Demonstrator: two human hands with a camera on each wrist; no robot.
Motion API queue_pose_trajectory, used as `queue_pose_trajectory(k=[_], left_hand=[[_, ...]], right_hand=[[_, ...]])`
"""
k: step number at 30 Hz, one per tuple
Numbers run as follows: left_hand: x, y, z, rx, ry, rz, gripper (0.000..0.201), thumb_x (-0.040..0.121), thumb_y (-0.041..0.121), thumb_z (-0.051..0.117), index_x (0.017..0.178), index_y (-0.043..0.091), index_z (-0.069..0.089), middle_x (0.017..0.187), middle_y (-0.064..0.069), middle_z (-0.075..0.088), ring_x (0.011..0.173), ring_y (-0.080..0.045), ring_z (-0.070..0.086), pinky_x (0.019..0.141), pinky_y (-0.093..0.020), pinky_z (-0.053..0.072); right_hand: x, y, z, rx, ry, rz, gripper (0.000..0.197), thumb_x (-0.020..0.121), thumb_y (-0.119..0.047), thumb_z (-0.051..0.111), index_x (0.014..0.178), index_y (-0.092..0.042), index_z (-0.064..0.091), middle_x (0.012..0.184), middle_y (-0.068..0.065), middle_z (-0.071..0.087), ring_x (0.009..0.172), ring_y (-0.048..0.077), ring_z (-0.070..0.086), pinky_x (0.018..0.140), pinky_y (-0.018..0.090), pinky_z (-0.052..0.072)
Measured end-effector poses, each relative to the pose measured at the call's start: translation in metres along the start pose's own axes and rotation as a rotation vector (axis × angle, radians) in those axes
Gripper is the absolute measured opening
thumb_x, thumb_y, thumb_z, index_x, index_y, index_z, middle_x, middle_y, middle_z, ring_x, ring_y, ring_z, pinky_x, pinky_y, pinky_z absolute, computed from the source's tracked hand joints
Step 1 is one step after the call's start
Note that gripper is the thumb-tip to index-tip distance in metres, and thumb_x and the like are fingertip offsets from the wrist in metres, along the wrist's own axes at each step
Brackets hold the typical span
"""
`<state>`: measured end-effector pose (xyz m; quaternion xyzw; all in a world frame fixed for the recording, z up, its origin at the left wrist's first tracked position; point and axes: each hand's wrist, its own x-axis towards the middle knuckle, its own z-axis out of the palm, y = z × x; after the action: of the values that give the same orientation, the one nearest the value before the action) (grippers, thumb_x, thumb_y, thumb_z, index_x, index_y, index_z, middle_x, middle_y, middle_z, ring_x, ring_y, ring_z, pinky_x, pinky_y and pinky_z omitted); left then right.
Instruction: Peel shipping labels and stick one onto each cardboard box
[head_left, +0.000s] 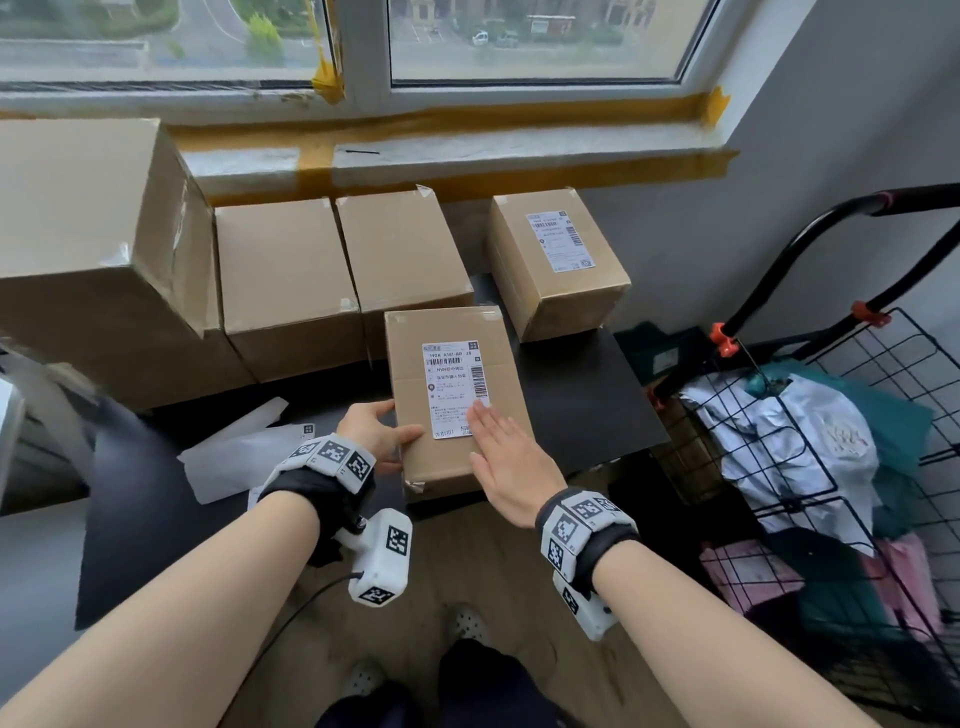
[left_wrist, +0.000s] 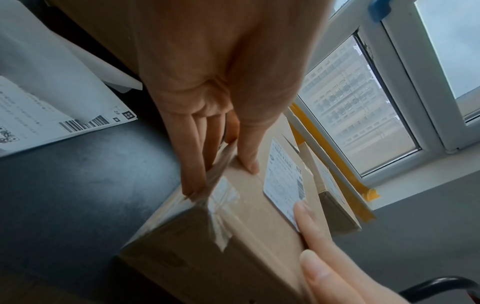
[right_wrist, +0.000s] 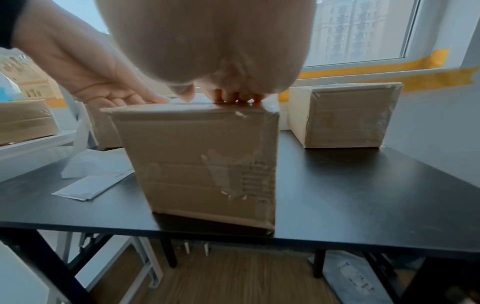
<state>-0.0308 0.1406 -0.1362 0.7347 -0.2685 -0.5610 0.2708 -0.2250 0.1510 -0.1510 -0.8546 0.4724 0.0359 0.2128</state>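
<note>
A cardboard box (head_left: 457, 395) stands at the front edge of the black table (head_left: 597, 405), with a white shipping label (head_left: 453, 387) on its top. My left hand (head_left: 395, 426) holds the box's near left edge, thumb on top and fingers down the side (left_wrist: 197, 164). My right hand (head_left: 493, 441) lies flat with straight fingers (left_wrist: 311, 236) pressing the label's (left_wrist: 283, 181) near right corner. The right wrist view shows the box's taped front face (right_wrist: 202, 164) below both hands. A second box (head_left: 558, 260) at the back right bears a label (head_left: 561, 241).
Two bare boxes (head_left: 285, 270) (head_left: 402, 249) and a large carton (head_left: 88, 249) stand under the window. Peeled backing paper (head_left: 234, 447) and a printed label sheet (left_wrist: 52, 123) lie left of the box. A black wire cart (head_left: 831, 467) full of mailers stands to the right.
</note>
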Motion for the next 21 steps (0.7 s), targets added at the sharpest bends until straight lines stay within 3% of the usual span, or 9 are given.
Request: queue_pose_trajectory(k=[3,6,10,13,16,19,21], left_hand=[[-0.001,0.002,-0.003,-0.025,-0.065,-0.029,0.064,0.083,0.0,0.065,0.14,0.016,0.041,0.123,-0.02,0.061,0.092,-0.033,0.064,0.077,-0.044,0.054],[0.0,0.002,-0.005,-0.004,-0.076,-0.037,0.064,0.085,-0.002,0.061,0.142,0.016,0.039,0.125,-0.021,0.059,0.101,-0.035,0.063,0.077,-0.042,0.053],[-0.002,0.004,-0.005,0.019,-0.068,-0.033,0.063,0.085,0.0,0.062,0.141,0.018,0.04,0.125,-0.018,0.059,0.1,-0.036,0.064,0.079,-0.044,0.055],[-0.005,0.005,-0.005,0.043,-0.057,-0.033,0.065,0.084,0.002,0.064,0.141,0.02,0.039,0.126,-0.017,0.059,0.097,-0.038,0.065,0.072,-0.043,0.06],[-0.009,0.009,-0.006,0.088,-0.065,-0.034,0.067,0.085,0.003,0.064,0.143,0.02,0.036,0.13,-0.017,0.056,0.092,-0.036,0.065,0.058,-0.033,0.057],[-0.01,0.01,-0.007,0.106,-0.066,-0.036,0.067,0.085,0.003,0.063,0.143,0.021,0.035,0.13,-0.018,0.055,0.088,-0.035,0.064,0.065,-0.037,0.058],[-0.01,0.011,-0.007,0.107,-0.059,-0.038,0.068,0.085,0.004,0.063,0.144,0.022,0.034,0.131,-0.018,0.055,0.09,-0.036,0.065,0.072,-0.041,0.057]], right_hand=[[-0.001,-0.019,0.01,0.01,0.026,-0.024,0.058,0.1,-0.033,0.022,0.151,-0.012,0.005,0.161,0.001,0.0,0.148,0.012,-0.001,0.121,0.029,-0.001],[0.004,-0.036,0.017,0.039,0.032,-0.054,0.057,0.101,-0.033,0.024,0.151,-0.014,0.004,0.161,0.0,0.001,0.148,0.011,-0.002,0.118,0.024,-0.005],[0.003,-0.029,0.015,-0.007,0.035,-0.086,0.056,0.102,-0.034,0.022,0.151,-0.015,0.007,0.161,0.0,0.005,0.148,0.012,0.002,0.117,0.024,-0.002],[-0.004,-0.008,0.014,-0.062,0.038,-0.066,0.066,0.093,-0.045,0.004,0.151,-0.013,0.009,0.16,0.001,0.008,0.148,0.012,0.006,0.117,0.023,-0.002],[-0.012,0.015,0.011,-0.116,0.028,-0.039,0.079,0.084,-0.052,-0.009,0.151,-0.013,0.009,0.16,0.001,0.009,0.148,0.012,0.007,0.117,0.023,-0.002],[-0.016,0.026,0.003,-0.107,0.011,-0.007,0.077,0.087,-0.054,-0.01,0.151,-0.014,0.006,0.16,0.0,0.006,0.148,0.011,0.005,0.117,0.023,-0.002],[-0.014,0.024,0.0,-0.092,-0.013,0.013,0.065,0.095,-0.048,0.003,0.151,-0.015,0.004,0.161,-0.001,0.003,0.148,0.01,0.002,0.118,0.024,-0.003]])
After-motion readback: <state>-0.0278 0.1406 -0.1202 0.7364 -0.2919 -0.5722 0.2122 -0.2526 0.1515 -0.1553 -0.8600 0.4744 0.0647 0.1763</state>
